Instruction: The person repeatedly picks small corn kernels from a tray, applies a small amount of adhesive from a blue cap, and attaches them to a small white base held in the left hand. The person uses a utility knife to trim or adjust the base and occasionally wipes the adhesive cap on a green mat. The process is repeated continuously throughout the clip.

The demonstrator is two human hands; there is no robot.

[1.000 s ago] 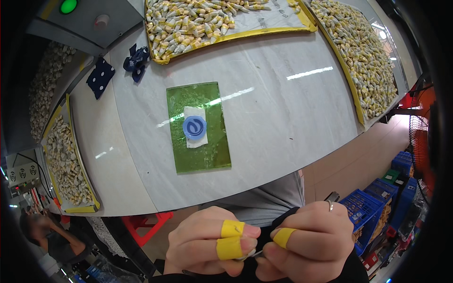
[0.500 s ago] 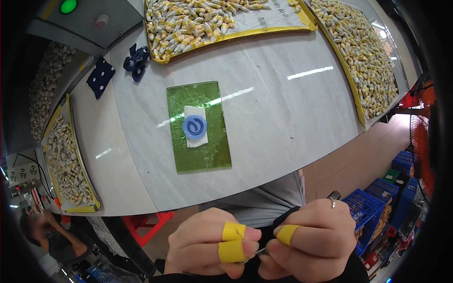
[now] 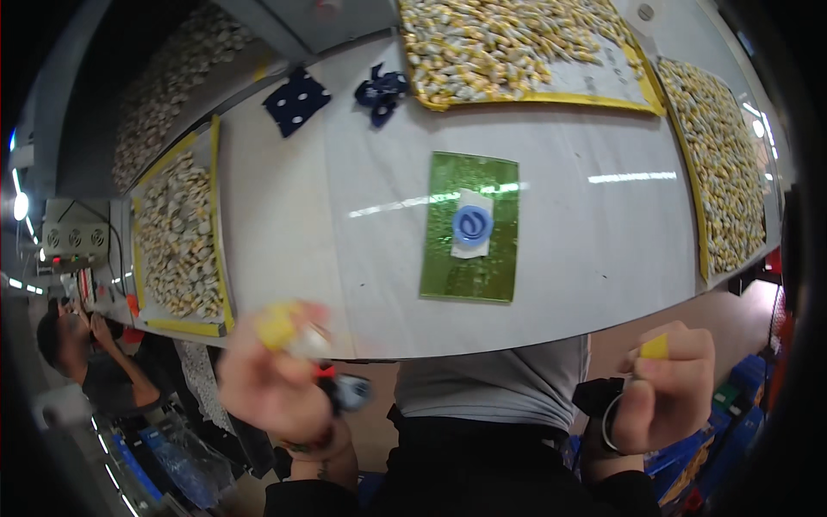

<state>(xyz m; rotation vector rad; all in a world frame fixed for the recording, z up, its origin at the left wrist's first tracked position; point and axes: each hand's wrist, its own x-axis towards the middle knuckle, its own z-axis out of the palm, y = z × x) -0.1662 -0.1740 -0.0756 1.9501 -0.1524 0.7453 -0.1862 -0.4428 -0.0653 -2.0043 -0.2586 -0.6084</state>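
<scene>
My left hand [image 3: 271, 375], blurred by motion, is raised at the table's near edge with yellow tape on its fingers. Its fingers pinch a small whitish piece [image 3: 310, 343] whose kind I cannot make out. Off the table's near right edge, my right hand [image 3: 676, 392] is closed in a pinch, yellow tape on one finger. A thin curved metal loop [image 3: 608, 424] shows beside its thumb; the fingertips hide what they may hold. Between and beyond both hands lies a green glass-like plate [image 3: 439, 267]. On it sit a white pad [image 3: 472, 250] and a round blue dish [image 3: 472, 226].
Yellow-edged trays of small pale pieces stand at the left [image 3: 226, 293], the back [image 3: 534, 102] and the right [image 3: 696, 220]. A dotted navy cloth [image 3: 295, 101] and a knotted navy cloth [image 3: 379, 93] lie at the back. Another person [image 3: 112, 370] sits far left.
My hands, together with a thin metal thing between them, have parted. The left moved left and up, the right moved right. The view shifted, so the table things appear farther right.
</scene>
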